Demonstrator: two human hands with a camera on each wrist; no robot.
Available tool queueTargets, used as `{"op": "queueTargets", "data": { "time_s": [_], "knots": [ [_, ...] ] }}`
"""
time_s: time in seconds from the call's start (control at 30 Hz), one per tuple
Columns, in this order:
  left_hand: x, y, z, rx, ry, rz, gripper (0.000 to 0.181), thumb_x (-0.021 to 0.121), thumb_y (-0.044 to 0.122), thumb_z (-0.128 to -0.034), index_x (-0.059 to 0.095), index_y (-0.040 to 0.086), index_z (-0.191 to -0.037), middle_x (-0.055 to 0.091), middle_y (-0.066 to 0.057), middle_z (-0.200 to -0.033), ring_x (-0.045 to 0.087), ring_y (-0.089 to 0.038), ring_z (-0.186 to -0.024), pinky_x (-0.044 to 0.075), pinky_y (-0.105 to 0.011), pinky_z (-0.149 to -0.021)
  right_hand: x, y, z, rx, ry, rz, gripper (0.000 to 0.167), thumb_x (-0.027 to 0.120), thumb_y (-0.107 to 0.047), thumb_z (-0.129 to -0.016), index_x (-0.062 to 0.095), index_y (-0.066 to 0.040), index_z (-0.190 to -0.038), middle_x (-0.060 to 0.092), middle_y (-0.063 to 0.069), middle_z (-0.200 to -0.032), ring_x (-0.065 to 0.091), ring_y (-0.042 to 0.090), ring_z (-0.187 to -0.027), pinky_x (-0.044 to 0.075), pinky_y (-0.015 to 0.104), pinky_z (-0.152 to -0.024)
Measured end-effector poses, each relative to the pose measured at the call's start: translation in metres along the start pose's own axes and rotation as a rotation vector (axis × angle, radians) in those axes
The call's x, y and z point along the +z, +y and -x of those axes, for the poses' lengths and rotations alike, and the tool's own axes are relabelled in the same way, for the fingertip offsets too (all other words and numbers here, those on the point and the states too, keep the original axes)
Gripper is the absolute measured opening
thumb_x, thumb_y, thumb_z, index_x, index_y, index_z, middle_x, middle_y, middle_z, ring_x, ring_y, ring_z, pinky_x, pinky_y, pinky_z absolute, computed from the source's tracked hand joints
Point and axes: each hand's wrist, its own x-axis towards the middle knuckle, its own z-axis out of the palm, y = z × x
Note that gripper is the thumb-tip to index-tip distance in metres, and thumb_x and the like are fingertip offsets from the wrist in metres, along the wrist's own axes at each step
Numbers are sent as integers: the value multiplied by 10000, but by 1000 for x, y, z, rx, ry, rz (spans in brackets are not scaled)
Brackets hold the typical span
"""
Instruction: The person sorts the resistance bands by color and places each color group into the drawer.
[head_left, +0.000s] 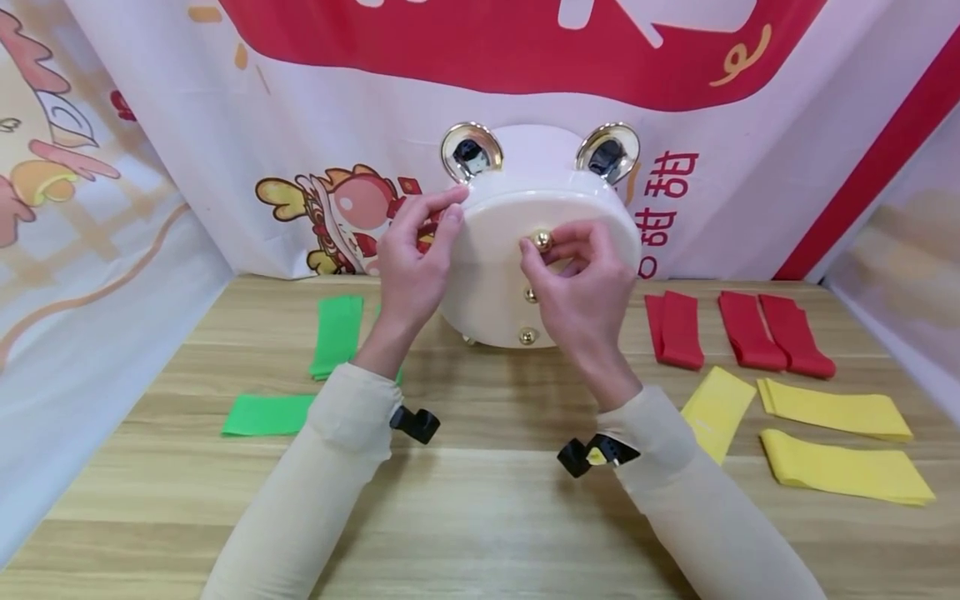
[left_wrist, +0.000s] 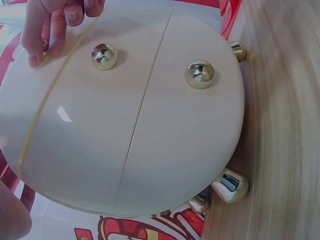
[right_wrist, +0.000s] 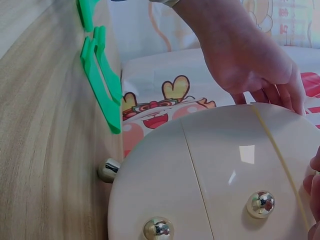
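Observation:
A glossy white rounded box (head_left: 483,279) stands against the back cloth, two gold-rimmed round eyes (head_left: 471,153) on its top. Thin seams cross its front, which carries a column of gold knobs. My right hand (head_left: 588,292) pinches the top knob (head_left: 542,240) between thumb and fingers. Lower down are the middle knob (head_left: 531,295) and bottom knob (head_left: 527,336), both untouched. At the box's upper left edge, my left hand (head_left: 412,262) touches the side with extended fingers; in the right wrist view this left hand (right_wrist: 255,65) rests along the rim. Short gold feet (left_wrist: 231,186) show under the box.
Folded green cloth strips (head_left: 337,333) lie on the wooden table (head_left: 480,517) to the left. Red strips (head_left: 678,329) and yellow strips (head_left: 847,467) lie to the right. A printed cloth (head_left: 360,108) hangs right behind the box.

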Motion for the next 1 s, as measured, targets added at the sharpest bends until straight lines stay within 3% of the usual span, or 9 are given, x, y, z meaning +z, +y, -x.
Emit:
{"op": "queueTargets", "data": {
  "time_s": [0.27, 0.53, 0.8, 1.0],
  "knots": [
    [0, 2, 0, -48, -21, 20, 277, 635, 250, -1062, 763, 157, -1289, 714, -14, -1305, 641, -100, -1115, 570, -255, -902, -3, 1, 2, -17, 7, -8, 286, 829, -123, -896, 657, 36, -1060, 782, 156, -916, 691, 160, -742, 468, 124, -578],
    [-1, 1, -2, -84, -20, 34, 271, 633, 262, -1059, 775, 165, -1269, 721, -11, -1287, 641, -98, -1081, 561, -236, -878, -6, 0, 6, -38, 6, 9, 296, 824, -153, -899, 649, 26, -1057, 786, 146, -901, 702, 196, -719, 455, 119, -568],
    [-6, 2, -4, -88, -18, 27, 270, 640, 253, -1051, 778, 153, -1261, 730, -9, -1287, 650, -95, -1125, 568, -251, -931, -9, -1, 9, -86, -1, 29, 306, 814, -186, -908, 637, 27, -1039, 785, 152, -879, 710, 214, -698, 466, 116, -574],
    [-7, 7, -5, -139, -19, 38, 261, 667, 249, -1035, 779, 162, -1255, 737, 0, -1303, 660, -114, -1129, 561, -248, -916, -12, -4, 11, -93, -3, 26, 301, 806, -196, -907, 634, 21, -1024, 782, 143, -857, 702, 188, -685, 473, 121, -567]
  ]
}}
